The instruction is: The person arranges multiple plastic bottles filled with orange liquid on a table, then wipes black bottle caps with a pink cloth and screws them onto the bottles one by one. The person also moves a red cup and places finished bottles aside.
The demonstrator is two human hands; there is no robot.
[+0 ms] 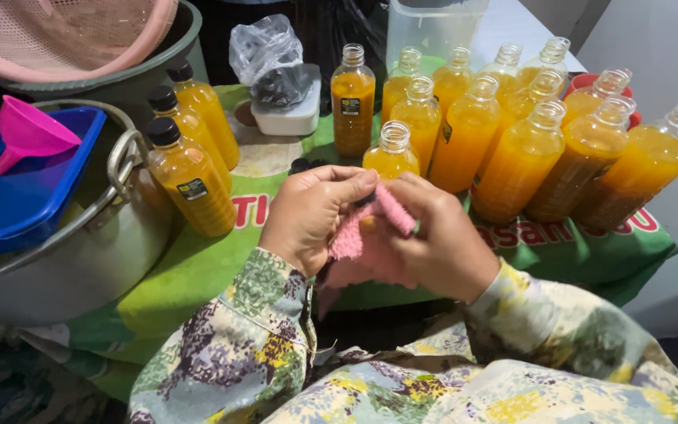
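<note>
Both hands, left (311, 212) and right (441, 239), I see clamped around a pink cloth (370, 235), wrapping a bottle cap (366, 198) for grip.

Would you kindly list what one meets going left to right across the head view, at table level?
Pink funnel → blue tray → metal pot → capped bottles → left hand → pink cloth → right hand → uncapped bottles.

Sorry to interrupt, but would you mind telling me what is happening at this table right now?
A person's left hand and right hand together hold a pink cloth around something small and dark. Behind them stand many uncapped bottles of orange liquid; three capped bottles stand beside a metal pot bearing a blue tray and pink funnel.
</note>
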